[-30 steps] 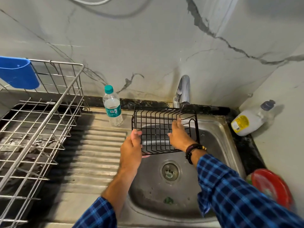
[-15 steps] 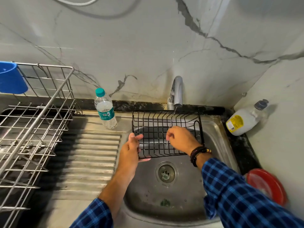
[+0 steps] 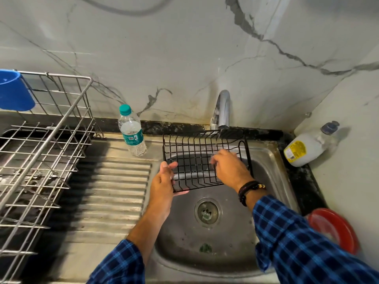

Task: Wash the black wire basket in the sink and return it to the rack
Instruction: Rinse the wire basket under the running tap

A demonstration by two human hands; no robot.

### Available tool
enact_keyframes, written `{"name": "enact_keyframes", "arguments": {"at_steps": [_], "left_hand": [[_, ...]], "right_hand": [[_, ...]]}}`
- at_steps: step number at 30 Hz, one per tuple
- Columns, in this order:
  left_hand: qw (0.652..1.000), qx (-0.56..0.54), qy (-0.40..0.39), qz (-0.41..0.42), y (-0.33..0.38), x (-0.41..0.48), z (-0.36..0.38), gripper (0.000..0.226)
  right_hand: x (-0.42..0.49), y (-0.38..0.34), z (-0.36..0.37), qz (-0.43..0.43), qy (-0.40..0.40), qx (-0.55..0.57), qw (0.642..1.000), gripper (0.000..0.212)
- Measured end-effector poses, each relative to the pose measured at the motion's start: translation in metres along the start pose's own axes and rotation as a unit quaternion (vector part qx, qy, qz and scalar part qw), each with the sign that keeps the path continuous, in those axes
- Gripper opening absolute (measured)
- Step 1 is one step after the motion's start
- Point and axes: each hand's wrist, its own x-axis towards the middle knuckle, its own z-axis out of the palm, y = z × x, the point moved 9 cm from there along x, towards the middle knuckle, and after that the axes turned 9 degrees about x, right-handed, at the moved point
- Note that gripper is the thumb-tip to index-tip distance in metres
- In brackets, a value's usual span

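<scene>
While the left hand [image 3: 163, 181] clasps a corner of the rectangular black wire basket [image 3: 191, 160], the right hand [image 3: 229, 169], right of that grip, curls blurred on its thin grid, hold indiscernible.

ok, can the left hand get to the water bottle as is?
Likely yes once freed: left hand grips the black wire basket, but nothing stands between it and the water bottle.
</scene>
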Motion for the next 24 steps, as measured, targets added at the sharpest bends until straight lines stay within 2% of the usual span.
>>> {"name": "enact_keyframes", "arguments": {"at_steps": [2,4,7,9,12,14,16,20,22,24], "left_hand": [[1.0,0.001,-0.005,0.007,0.005,0.001,0.003,0.049],[1.0,0.01,-0.005,0.008,0.005,-0.001,0.006,0.049],[1.0,0.009,-0.011,0.007,0.001,-0.003,0.01,0.047],[1.0,0.0,-0.009,0.009,0.0,-0.003,0.008,0.049],[1.0,-0.004,-0.022,0.016,-0.003,-0.001,0.01,0.049],[0.999,0.0,-0.024,0.021,-0.002,-0.003,0.014,0.049],[1.0,-0.014,-0.021,0.016,-0.001,-0.003,0.015,0.049],[0.999,-0.03,-0.011,0.012,-0.005,0.005,0.006,0.05],[1.0,-0.015,-0.014,0.011,-0.007,0.003,0.004,0.051],[1.0,-0.001,-0.016,0.016,-0.01,0.0,0.005,0.051]], "right_hand": [[0.001,-0.021,-0.005,-0.049,0.019,-0.033,0.998,0.031],[0.0,-0.042,0.005,-0.092,-0.036,-0.027,0.995,0.037],[-0.002,-0.045,0.017,-0.094,-0.085,0.015,0.992,0.042],[-0.004,-0.038,0.019,-0.079,-0.061,0.057,0.993,0.041],[-0.004,-0.026,0.011,-0.008,0.034,0.14,0.989,0.037],[-0.004,-0.028,0.008,0.011,0.056,0.103,0.993,0.039],[-0.006,-0.038,0.012,-0.004,0.001,0.026,1.0,0.043],[-0.031,-0.047,0.037,0.004,-0.225,-0.011,0.974,0.048],[-0.034,-0.046,0.029,0.029,-0.232,-0.005,0.972,0.048],[-0.026,-0.047,0.013,0.026,-0.176,-0.017,0.984,0.05]]}}
